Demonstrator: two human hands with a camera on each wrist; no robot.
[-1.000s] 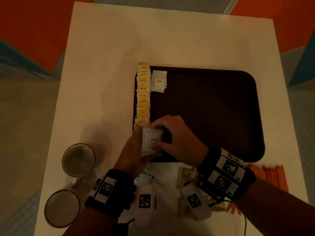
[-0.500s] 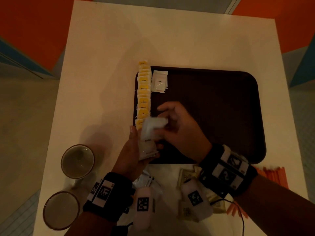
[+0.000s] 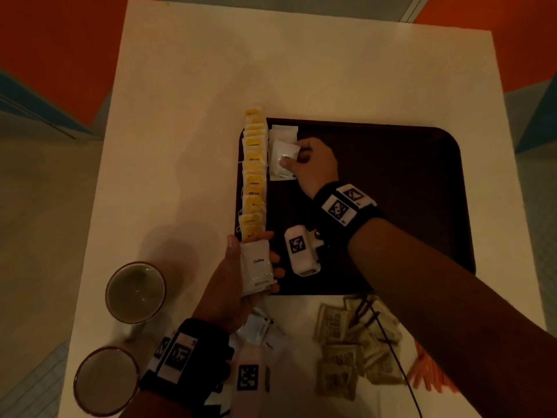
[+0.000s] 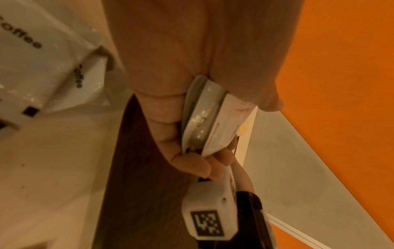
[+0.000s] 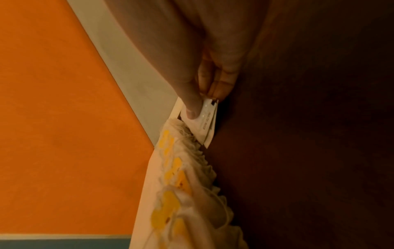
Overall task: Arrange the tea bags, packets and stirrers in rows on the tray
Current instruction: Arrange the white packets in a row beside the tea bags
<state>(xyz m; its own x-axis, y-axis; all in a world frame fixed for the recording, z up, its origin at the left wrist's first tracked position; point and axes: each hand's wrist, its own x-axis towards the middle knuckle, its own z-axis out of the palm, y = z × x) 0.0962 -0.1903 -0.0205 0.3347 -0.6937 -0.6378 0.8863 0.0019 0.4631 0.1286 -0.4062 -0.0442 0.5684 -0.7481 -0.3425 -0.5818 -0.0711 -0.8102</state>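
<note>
A dark brown tray (image 3: pixel 391 182) lies on the white bench (image 3: pixel 211 70). Along its left edge runs a row of yellow tea bags (image 3: pixel 254 173), overlapping one another, the row's long axis going from near to far.

Just right of the row's far end, the right hand (image 3: pixel 313 167) pinches a white coffee packet (image 3: pixel 284 153) between thumb and fingers (image 5: pixel 193 107), its long axis roughly near to far and slightly tilted. It sits over another white packet (image 3: pixel 281 132) lying flat on the tray.

At the tray's near left corner, the left hand (image 3: pixel 238 279) holds a small stack of coffee packets (image 3: pixel 256 267) with fingers curled round it, the printed face up and the long axis running near to far.

On the bench near the tray lie more white packets (image 3: pixel 259 327), a loose pile of tan packets (image 3: pixel 352 345) and, further right, orange stirrers (image 3: pixel 428 375). Two cups (image 3: pixel 135 292) stand at the near left.
</note>
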